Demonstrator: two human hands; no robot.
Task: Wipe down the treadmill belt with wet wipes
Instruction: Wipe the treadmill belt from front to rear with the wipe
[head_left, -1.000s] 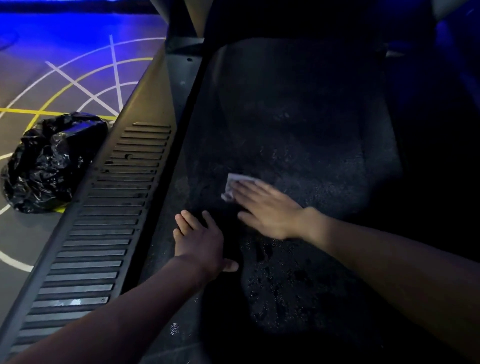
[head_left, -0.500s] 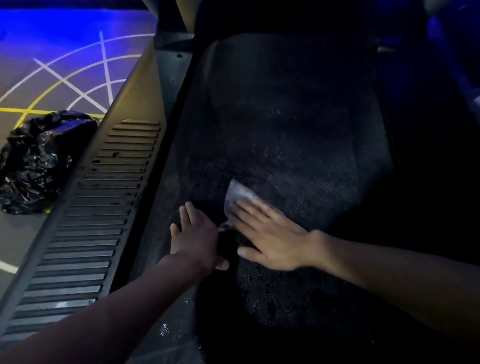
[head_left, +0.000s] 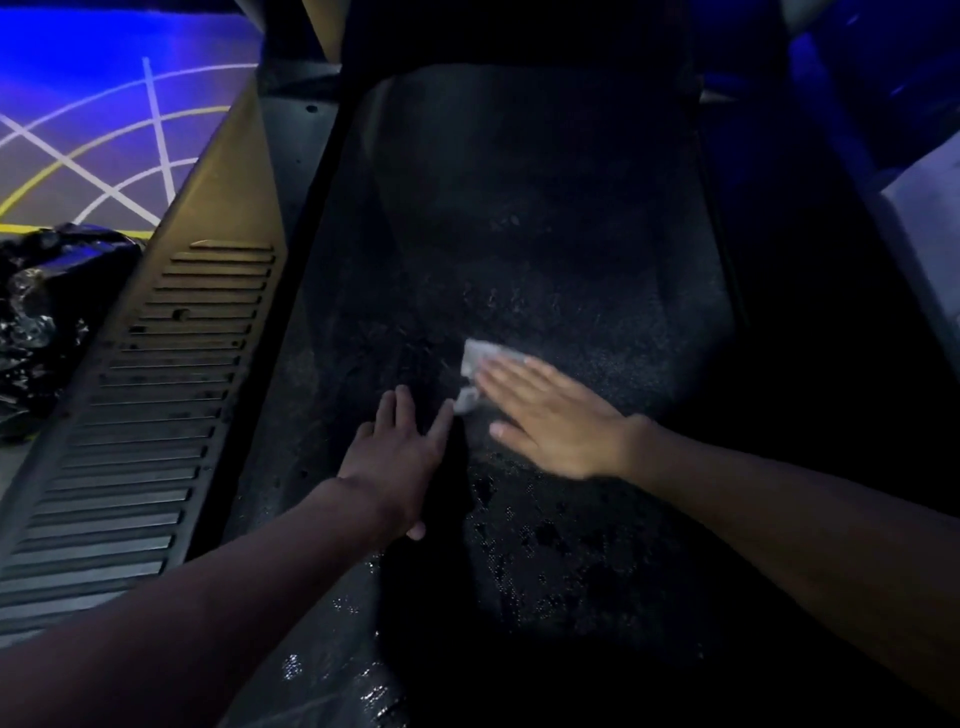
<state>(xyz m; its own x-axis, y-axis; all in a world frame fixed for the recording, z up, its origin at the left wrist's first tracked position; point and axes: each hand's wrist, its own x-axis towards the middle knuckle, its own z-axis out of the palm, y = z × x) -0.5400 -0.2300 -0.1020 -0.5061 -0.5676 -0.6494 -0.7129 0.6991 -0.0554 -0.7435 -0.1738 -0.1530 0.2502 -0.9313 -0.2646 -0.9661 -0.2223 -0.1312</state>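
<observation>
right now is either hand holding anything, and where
Nothing is gripped: the right hand presses the wipe flat, covering its near side; the left hand lies flat on the belt.

Pretty clearly a gym: a treadmill belt (head_left: 519, 249) with a ribbed side rail (head_left: 135, 441), a floor (head_left: 78, 67) painted with white and yellow arcs, and blue club-style lighting.

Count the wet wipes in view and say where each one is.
1. The wet wipe lies on the treadmill belt, pressed under the flat fingers of the right hand. Others could be hidden in the dark.
</observation>
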